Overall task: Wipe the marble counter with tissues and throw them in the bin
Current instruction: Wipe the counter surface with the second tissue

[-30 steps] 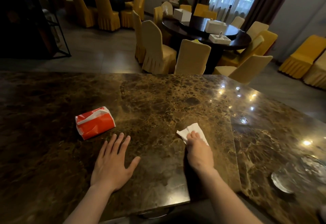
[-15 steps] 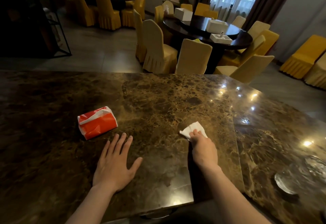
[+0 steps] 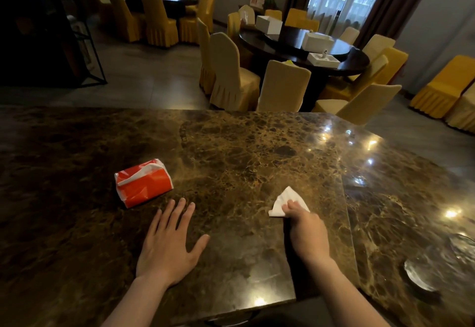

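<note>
A dark brown marble counter (image 3: 231,146) fills the lower half of the view. My right hand (image 3: 305,231) presses a folded white tissue (image 3: 281,202) onto the counter, fingers closed on its near edge. My left hand (image 3: 167,244) lies flat on the marble with fingers spread, holding nothing. A red tissue pack (image 3: 142,182) with a white tissue poking out of its slit lies just beyond my left hand. No bin is in view.
A glass ashtray (image 3: 431,267) sits on the counter at the far right. Beyond the counter stand a round dark dining table (image 3: 303,46) with white boxes and several chairs in yellow and beige covers (image 3: 282,87). A dark metal shelf (image 3: 51,31) is at the left.
My right hand has slid the tissue a little away from me across the marble. My left hand and the red pack have stayed where they were.
</note>
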